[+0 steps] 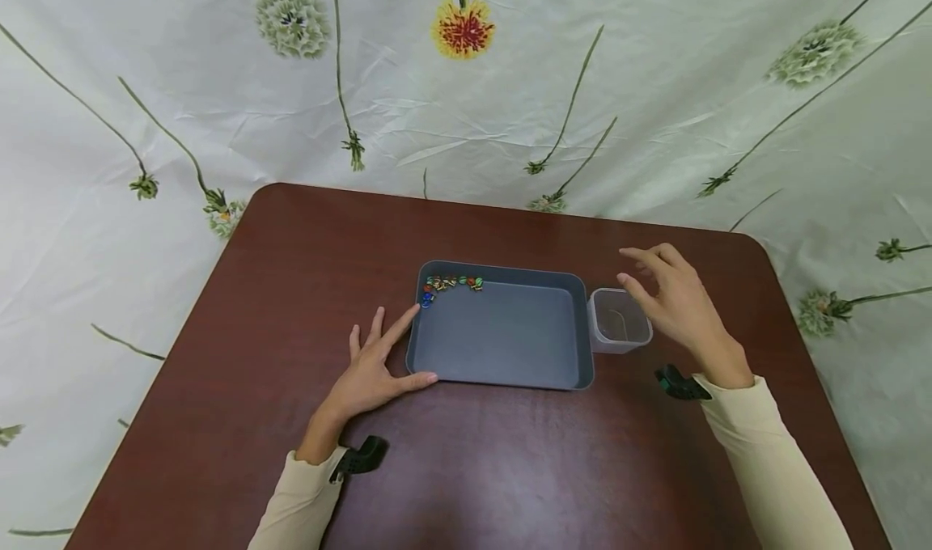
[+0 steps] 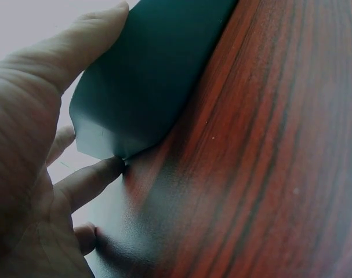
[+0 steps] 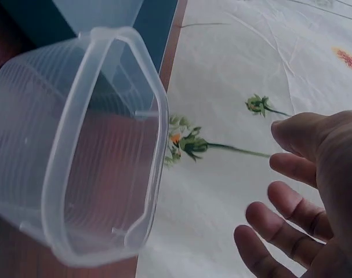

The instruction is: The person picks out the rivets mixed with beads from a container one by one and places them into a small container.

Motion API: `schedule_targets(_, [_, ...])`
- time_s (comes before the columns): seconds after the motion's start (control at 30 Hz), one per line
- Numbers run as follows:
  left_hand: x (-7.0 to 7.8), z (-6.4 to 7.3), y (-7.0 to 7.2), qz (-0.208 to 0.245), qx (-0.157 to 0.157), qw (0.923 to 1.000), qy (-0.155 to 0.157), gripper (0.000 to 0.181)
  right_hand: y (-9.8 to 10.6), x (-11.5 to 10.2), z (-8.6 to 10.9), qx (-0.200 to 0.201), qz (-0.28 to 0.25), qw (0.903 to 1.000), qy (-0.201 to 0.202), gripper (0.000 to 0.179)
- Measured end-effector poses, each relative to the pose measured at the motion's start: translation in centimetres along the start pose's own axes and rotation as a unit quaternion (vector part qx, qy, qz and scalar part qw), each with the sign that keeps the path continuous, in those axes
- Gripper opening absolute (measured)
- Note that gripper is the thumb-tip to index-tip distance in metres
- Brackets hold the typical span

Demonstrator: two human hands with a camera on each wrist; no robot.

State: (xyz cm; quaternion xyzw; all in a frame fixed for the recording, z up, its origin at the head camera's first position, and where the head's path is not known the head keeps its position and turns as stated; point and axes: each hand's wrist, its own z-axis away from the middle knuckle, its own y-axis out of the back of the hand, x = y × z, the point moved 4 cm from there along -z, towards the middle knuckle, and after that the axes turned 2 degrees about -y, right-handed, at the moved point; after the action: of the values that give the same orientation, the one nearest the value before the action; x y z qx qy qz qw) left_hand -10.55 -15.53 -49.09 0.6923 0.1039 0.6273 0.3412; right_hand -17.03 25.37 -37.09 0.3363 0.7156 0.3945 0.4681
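Note:
My left hand (image 1: 366,376) rests at the left end of a grey-blue tray (image 1: 502,385). Its thumb lies at the tray's front rim and its index finger reaches the left side, with the fingers spread. In the left wrist view the thumb and fingertips touch the tray's outer wall (image 2: 147,75). Small shiny glass marbles (image 1: 451,281) in several colours gather in the tray's back left corner. Over on the right, my right hand (image 1: 677,299) hovers beside and above a clear plastic container (image 3: 57,191), its fingers loosely bent and holding nothing. The container's inside shows no marbles.
The container stands against the tray's right side on a dark red-brown wooden table (image 1: 291,267). Behind and around the table hangs a white cloth (image 1: 408,89) printed with flowers. A dark wrist device (image 1: 360,457) sits on each sleeve cuff.

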Motion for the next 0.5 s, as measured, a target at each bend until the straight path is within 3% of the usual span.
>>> schedule_targets(0.3, [-0.1, 0.1, 0.0, -0.003, 0.001, 1.0, 0.005, 0.101, -1.7, -1.3, -1.8, -0.032, 0.0, 0.999, 0.032, 0.034])
schedule_targets(0.5, [-0.2, 0.1, 0.1, -0.008, 0.003, 1.0, 0.002, 0.102, -2.8, -2.4, -3.1, -0.082, -0.016, 0.995, 0.054, 0.029])
